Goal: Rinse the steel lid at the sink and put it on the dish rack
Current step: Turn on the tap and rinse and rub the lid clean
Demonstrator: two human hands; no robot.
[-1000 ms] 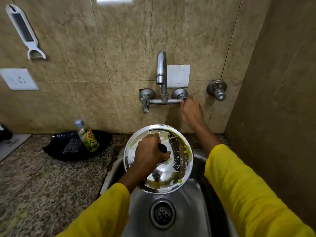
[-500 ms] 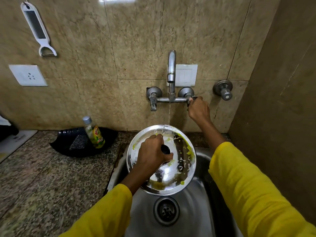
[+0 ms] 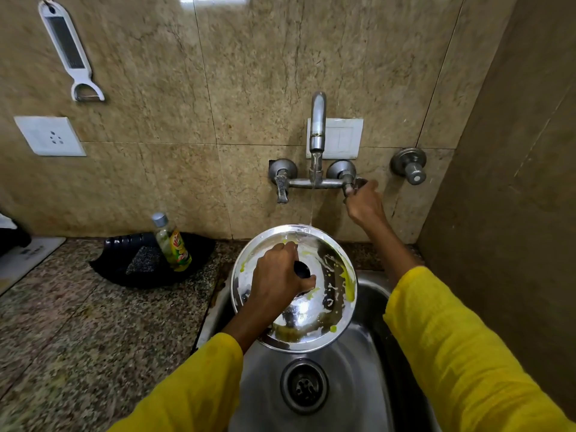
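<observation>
Over the sink, just below the tap, the left hand clamps the black knob of the steel lid, stiff, light, likely slippery wet, while the right hand grips the tap's valve handle.

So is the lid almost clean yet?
Not yet, it's only starting. Done: the tap is on, and a thin stream reaches the far rim of the steel lid. In hand: the left hand holds the lid by its black knob over the sink, while the right hand is on the tap handle. Left: yellow-green smears need rinsing off, then the rack, which isn't in view.
</observation>
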